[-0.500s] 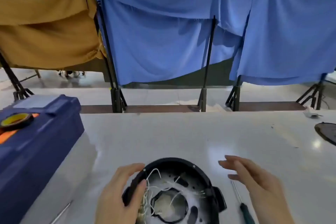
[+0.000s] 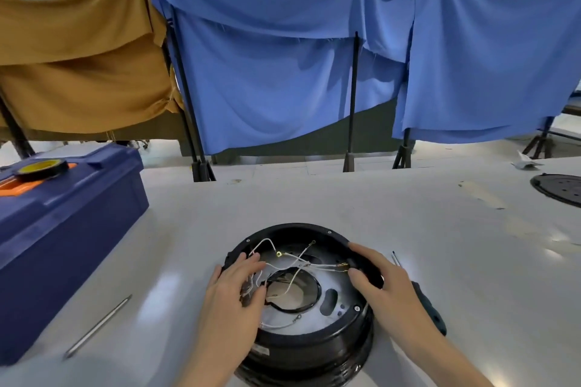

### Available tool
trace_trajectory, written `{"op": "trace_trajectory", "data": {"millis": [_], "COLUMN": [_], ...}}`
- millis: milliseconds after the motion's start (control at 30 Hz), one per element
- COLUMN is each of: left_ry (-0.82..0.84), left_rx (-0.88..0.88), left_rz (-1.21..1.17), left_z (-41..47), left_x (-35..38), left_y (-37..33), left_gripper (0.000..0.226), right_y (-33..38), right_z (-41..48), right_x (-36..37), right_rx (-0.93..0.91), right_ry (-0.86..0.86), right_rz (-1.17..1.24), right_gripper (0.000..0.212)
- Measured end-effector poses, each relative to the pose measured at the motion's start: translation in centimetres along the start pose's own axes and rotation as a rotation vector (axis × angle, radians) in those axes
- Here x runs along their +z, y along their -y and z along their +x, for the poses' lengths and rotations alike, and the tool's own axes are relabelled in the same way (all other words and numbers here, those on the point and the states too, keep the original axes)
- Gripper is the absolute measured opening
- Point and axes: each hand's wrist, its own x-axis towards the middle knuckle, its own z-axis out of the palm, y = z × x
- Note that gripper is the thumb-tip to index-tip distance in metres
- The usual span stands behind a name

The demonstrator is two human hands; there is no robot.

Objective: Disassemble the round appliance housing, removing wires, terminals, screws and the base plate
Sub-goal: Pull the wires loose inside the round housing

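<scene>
The round black housing (image 2: 308, 345) stands open side up at the table's near edge. Inside lie a grey metal base plate (image 2: 333, 286) with a central hole and loose white wires (image 2: 295, 261) ending in ring terminals. Small screws show on the rim. My left hand (image 2: 234, 295) reaches into the left side, thumb and fingers closed on a bunch of the wires. My right hand (image 2: 385, 286) grips the right rim, thumb inside and fingers over the edge.
A dark-handled screwdriver (image 2: 430, 311) lies just right of the housing, partly under my right wrist. A thin metal rod (image 2: 97, 327) lies at left. A blue toolbox (image 2: 63, 229) carries a tape roll (image 2: 42, 166). A black round plate (image 2: 559, 188) sits far right.
My right hand came down from hovering beside the housing and took hold of its right rim. My left hand shifted from the left rim inward onto the wires.
</scene>
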Motion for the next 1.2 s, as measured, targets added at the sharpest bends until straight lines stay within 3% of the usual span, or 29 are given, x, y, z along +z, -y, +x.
{"op": "trace_trajectory", "data": {"millis": [533, 833, 933, 1100, 1200], "left_ry": [0.040, 0.104, 0.110, 0.191, 0.295], "left_rx": [-0.023, -0.003, 0.111, 0.388, 0.442], "left_rz": [0.064, 0.164, 0.265, 0.192, 0.259], "left_z": [-4.3, -6.3, -5.8, -3.2, -1.4], "left_x": [-2.3, -3.6, -3.6, -1.8, 0.2], "left_y": [-0.7, -0.5, -1.2, -3.8, -4.9], "left_gripper": [0.029, 0.035, 0.042, 0.031, 0.032], "right_y": [0.8, 0.6, 0.7, 1.3, 1.9], "right_z": [-3.7, -5.0, -4.7, -2.7, -1.3], "right_x": [-0.4, 0.3, 0.3, 0.3, 0.7], "right_rx": [-0.051, -0.081, -0.083, -0.085, -0.067], "right_ry": [-0.070, -0.066, -0.089, -0.083, 0.003], "right_rz": [-0.055, -0.014, 0.048, -0.003, -0.008], "right_gripper": [0.037, 0.025, 0.012, 0.021, 0.020]}}
